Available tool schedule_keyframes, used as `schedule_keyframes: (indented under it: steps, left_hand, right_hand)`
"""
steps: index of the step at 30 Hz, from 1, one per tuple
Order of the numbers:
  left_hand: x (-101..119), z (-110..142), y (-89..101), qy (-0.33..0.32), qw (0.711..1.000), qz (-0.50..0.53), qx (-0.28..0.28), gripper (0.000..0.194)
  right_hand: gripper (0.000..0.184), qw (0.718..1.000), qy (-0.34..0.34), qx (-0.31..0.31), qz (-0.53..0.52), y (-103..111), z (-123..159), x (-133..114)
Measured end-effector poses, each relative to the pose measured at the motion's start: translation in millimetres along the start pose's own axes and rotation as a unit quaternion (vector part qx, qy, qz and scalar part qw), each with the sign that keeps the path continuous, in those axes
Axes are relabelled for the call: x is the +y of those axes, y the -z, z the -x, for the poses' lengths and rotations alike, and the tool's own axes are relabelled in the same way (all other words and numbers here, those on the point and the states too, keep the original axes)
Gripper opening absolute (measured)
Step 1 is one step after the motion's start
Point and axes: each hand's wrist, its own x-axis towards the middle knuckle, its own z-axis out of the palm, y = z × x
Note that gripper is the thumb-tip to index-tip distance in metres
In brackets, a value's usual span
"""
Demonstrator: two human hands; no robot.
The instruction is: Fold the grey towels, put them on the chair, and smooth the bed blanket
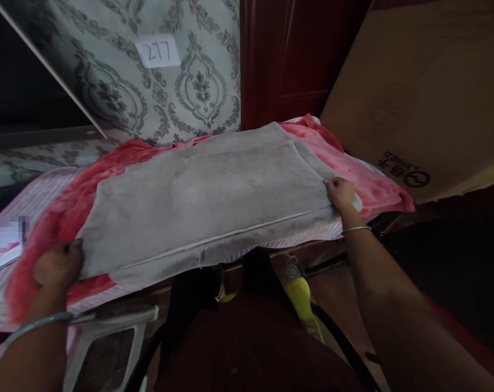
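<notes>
A grey plush pillowcase-like cloth (189, 196) lies spread out in front of me, with a pale seam or zipper line along its near edge. My left hand (59, 264) is closed on its near left corner. On the other side, my right hand (340, 191) pinches its right edge, fingers curled over the fabric. Beneath the grey cloth a red and pink plush blanket (377, 182) sticks out at both ends. Under that lies a striped sheet (308, 235) in pale pink, white and blue.
A large cardboard box (426, 92) leans at the right behind the table. A dark screen (30, 76) stands at the far left, and a partly blurred small box (4, 245) lies below it. A white plastic stool (136, 337) stands at the lower left. Patterned wallpaper (201, 81) rises behind.
</notes>
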Motion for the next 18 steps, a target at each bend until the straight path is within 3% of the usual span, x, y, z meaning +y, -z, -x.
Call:
schedule_keyframes:
  steps: [3,10,18]
  left_hand:
    - [5.0,2.6,5.0,0.049,0.997,-0.027,-0.057,0.078]
    - [10.4,7.9,3.1,0.091,0.995,-0.003,-0.043,0.063]
    - [8.0,6.1,8.0,0.056,0.997,0.003,-0.062,0.063]
  right_hand:
    - [0.028,0.999,-0.007,0.006,-0.042,-3.7,-6.0,8.6]
    - [0.031,0.995,-0.050,0.015,-0.084,-3.9,-3.5,11.6]
    - [0.034,0.999,-0.033,0.013,0.014,-3.8,6.0,1.0]
